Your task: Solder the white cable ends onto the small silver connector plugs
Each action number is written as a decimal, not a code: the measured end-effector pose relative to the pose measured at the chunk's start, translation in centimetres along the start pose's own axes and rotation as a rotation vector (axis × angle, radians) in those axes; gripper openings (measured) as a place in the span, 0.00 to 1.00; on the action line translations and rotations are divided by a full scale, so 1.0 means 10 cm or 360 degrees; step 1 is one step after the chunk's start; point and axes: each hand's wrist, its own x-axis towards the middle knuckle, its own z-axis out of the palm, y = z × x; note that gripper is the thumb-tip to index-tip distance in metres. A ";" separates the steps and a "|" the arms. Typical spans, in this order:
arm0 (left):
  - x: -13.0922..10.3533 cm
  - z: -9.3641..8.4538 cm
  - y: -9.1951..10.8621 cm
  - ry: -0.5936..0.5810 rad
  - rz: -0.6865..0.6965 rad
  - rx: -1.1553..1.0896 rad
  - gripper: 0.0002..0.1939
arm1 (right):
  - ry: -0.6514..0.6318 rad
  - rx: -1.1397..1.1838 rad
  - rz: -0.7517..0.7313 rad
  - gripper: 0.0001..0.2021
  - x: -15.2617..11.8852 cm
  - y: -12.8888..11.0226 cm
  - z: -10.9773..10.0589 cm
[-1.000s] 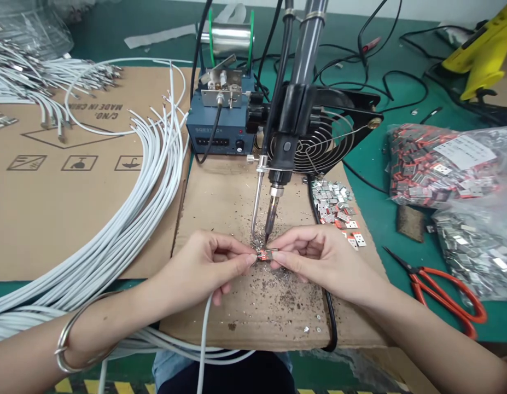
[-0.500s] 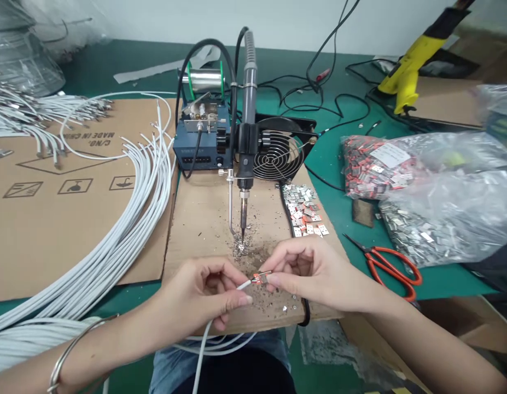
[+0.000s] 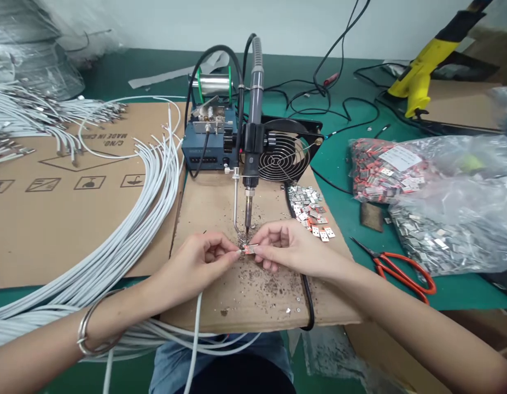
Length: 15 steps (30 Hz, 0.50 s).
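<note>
My left hand [image 3: 204, 257] pinches a white cable [image 3: 196, 328] close to its end; the cable hangs down over the board's front edge. Between thumb and fingers, my right hand [image 3: 281, 249] grips a small orange-and-metal USB connector [image 3: 250, 249]. Cable end and connector meet between the two hands, though fingertips partly cover the joint. Just above the connector stands the tip of a soldering iron [image 3: 248, 213], clamped upright in a holder. A thin metal feed tube [image 3: 235, 202] runs down beside the iron to the same spot.
Loose connectors [image 3: 314, 216] lie on the cardboard [image 3: 212, 202] at right. Red-handled scissors [image 3: 404, 271] and bags of parts [image 3: 442, 219] are farther right. Bundled white cables [image 3: 126, 241] spread left. Behind stand a blue solder feeder [image 3: 208, 150], a fan [image 3: 284, 156] and a solder spool [image 3: 215, 85].
Both hands have moved away from me, bringing the cable end and connector up to the soldering iron tip. The camera view has shifted slightly.
</note>
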 end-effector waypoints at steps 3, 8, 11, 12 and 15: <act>0.05 0.00 -0.03 0.0098 0.0001 -0.0087 0.09 | 0.0051 0.0074 -0.0029 0.07 0.02 0.02 0.00; 0.08 -0.01 -0.07 0.0048 0.0006 -0.0171 0.07 | 0.0203 0.0086 -0.0035 0.06 0.00 0.04 0.02; 0.07 -0.01 -0.08 0.0028 0.0019 -0.0184 0.07 | 0.0215 0.0149 -0.0038 0.05 0.00 0.02 0.02; 0.06 -0.01 -0.07 0.0026 0.0026 -0.0186 0.07 | 0.0210 0.0168 -0.0041 0.05 0.00 0.01 0.02; 0.06 0.00 -0.06 0.0038 0.0043 -0.0183 0.07 | 0.0200 0.0178 -0.0030 0.04 0.00 0.00 0.02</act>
